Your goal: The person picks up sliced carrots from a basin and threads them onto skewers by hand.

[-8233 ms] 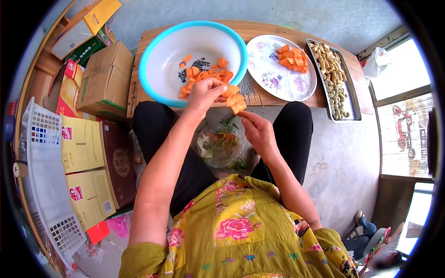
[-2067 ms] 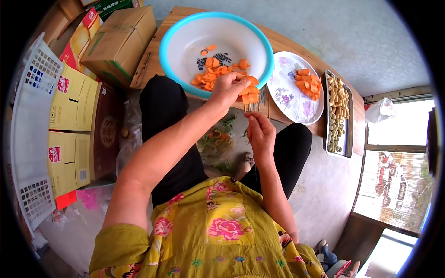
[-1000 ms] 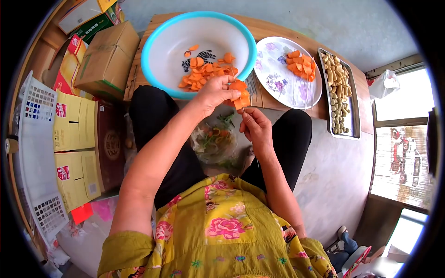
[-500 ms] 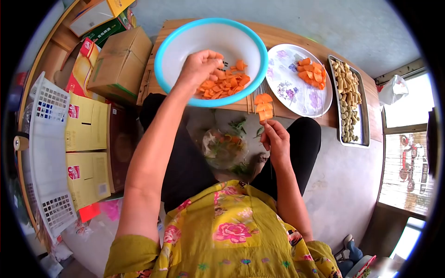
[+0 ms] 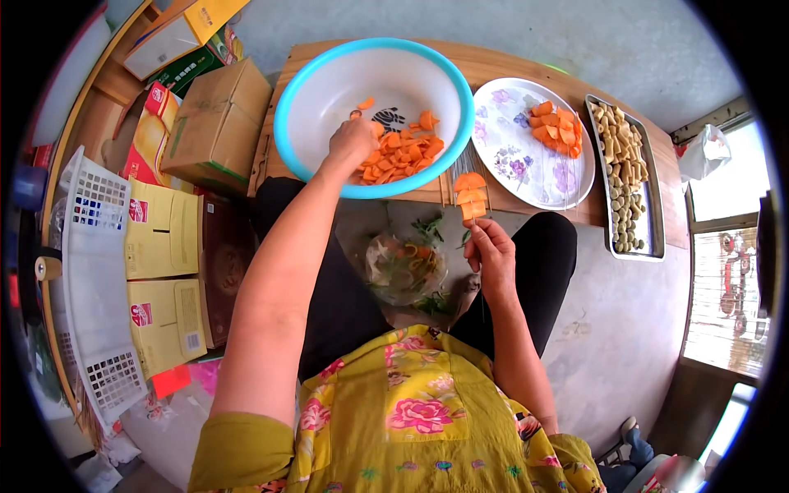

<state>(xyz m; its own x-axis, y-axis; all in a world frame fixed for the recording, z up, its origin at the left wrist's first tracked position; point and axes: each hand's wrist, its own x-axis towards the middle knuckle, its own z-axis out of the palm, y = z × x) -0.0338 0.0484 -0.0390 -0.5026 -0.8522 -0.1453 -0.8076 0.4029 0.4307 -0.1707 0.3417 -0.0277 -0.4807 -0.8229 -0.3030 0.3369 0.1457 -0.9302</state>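
A white basin with a blue rim holds many orange carrot slices. My left hand is inside it, at the left edge of the slices, its fingers bent down and partly hidden; whether it grips a slice cannot be made out. Over my lap, just in front of the basin and plate, my right hand pinches a thin skewer with several carrot slices threaded at its upper part. To the right, a floral plate carries skewered carrot pieces.
A metal tray of skewered pale food stands at the table's right end. Thin sticks lie between basin and plate. Cardboard boxes and a white plastic basket are at left. A bag of scraps sits on the floor. Someone's foot shows lower right.
My left hand has moved down in the basin, and a slice now lies apart above it. My right hand still holds the skewer, almost unmoved. The whole view has shifted slightly.
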